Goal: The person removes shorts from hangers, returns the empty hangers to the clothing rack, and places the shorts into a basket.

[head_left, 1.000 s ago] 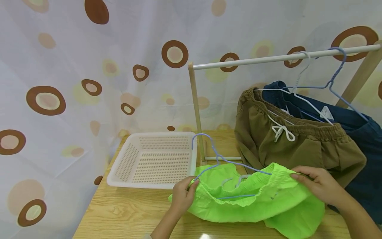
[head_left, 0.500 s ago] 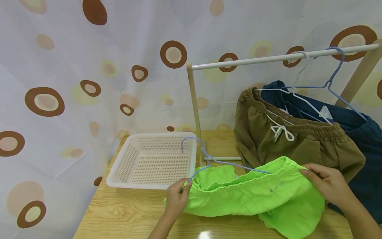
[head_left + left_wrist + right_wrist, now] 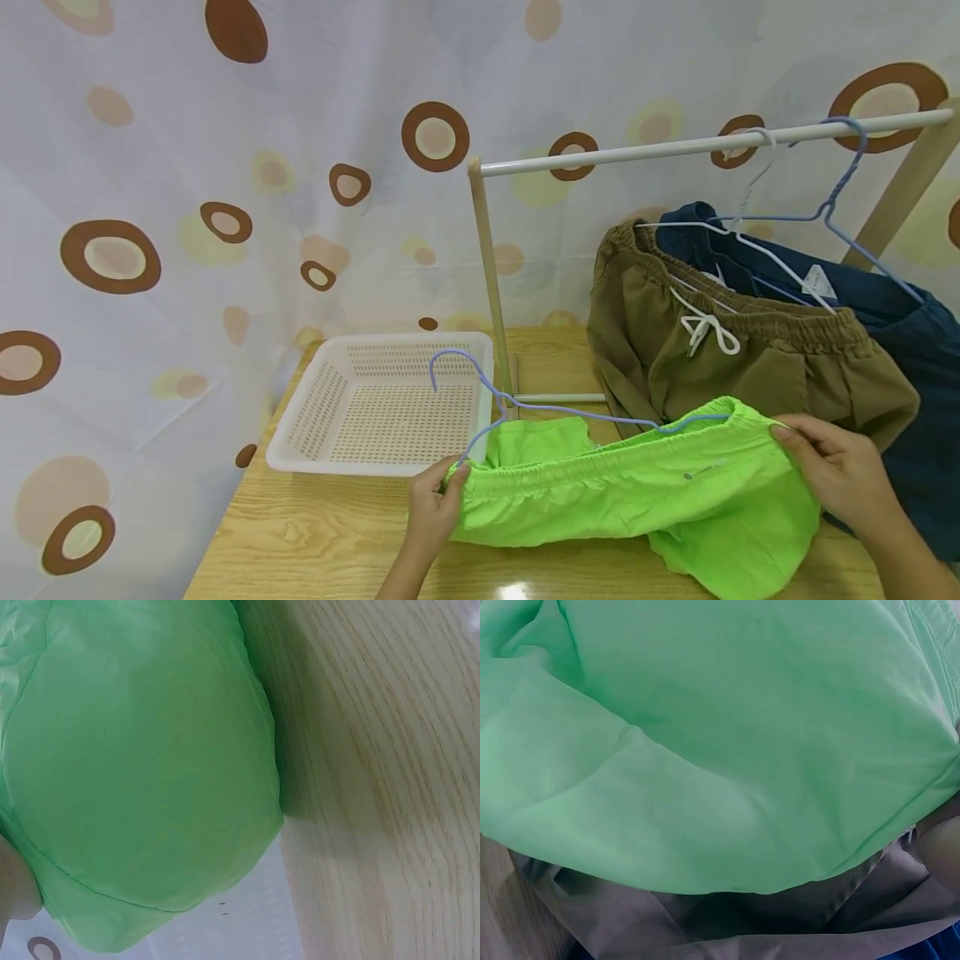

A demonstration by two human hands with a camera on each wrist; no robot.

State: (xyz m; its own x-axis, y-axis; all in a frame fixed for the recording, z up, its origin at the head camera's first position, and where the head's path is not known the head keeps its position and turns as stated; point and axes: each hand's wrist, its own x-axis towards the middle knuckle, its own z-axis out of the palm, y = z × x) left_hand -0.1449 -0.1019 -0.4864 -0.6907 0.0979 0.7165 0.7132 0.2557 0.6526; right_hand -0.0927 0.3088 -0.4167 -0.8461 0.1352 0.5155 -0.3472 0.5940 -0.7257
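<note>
Bright green shorts (image 3: 592,500) with an elastic waistband are stretched sideways between both hands in the head view. My left hand (image 3: 433,510) pinches the left end of the waistband, where one arm of a blue wire hanger (image 3: 558,408) reaches the fingers. At the other end of the waistband, my right hand (image 3: 843,471) grips the fabric between thumb and fingers. The hanger's right arm runs into the waist opening, its tip near the right side; its hook leans left over the basket. Green cloth fills most of both wrist views, hiding most of each hand.
A white plastic basket (image 3: 483,417) stands at left on the wooden table (image 3: 300,533). From the rack's white rail (image 3: 637,153) hang brown shorts (image 3: 750,367) on a white hanger and a dark blue garment (image 3: 926,358) on a blue one, close beside my right hand.
The waistband has been pulled wider, its front now nearly straight. My left hand has moved left and slightly down, the right hand slightly right. The hanger has shifted left, tilting its hook over the basket.
</note>
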